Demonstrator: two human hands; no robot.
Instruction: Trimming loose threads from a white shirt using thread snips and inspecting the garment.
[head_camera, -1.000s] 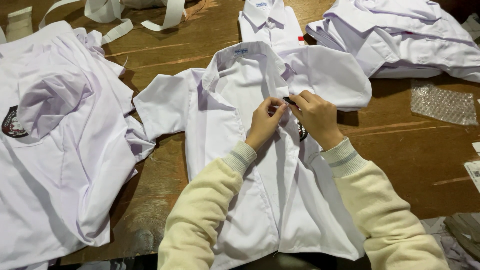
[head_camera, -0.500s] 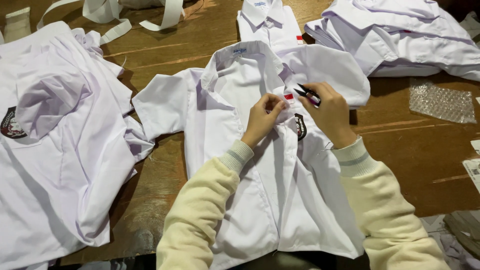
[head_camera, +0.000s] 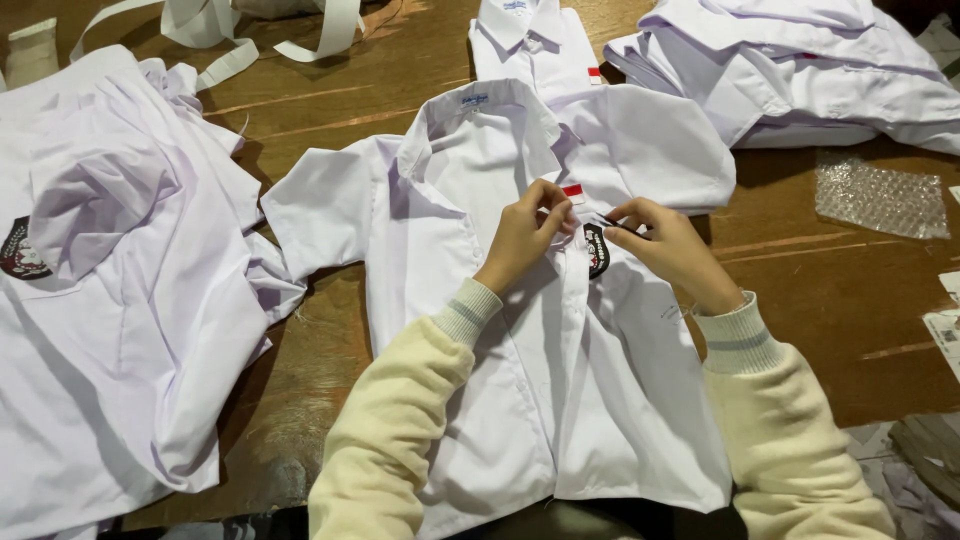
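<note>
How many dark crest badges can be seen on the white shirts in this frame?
2. One dark badge is on the chest of the centre shirt, between the left hand and right hand. The other badge is on the left shirt pile. Folded shirts may hide more.

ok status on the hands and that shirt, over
Left hand pinching fabric by the small red patch. Right hand holding a small dark tool at the black badge. White shirt flat on the wooden table, nothing blocking.

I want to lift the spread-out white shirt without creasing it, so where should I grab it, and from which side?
Probably pinch the white shirt at both shoulder seams beside the collar, reaching in from its two sides. It lies flat, front up, collar away from you, sleeves spread.
</note>
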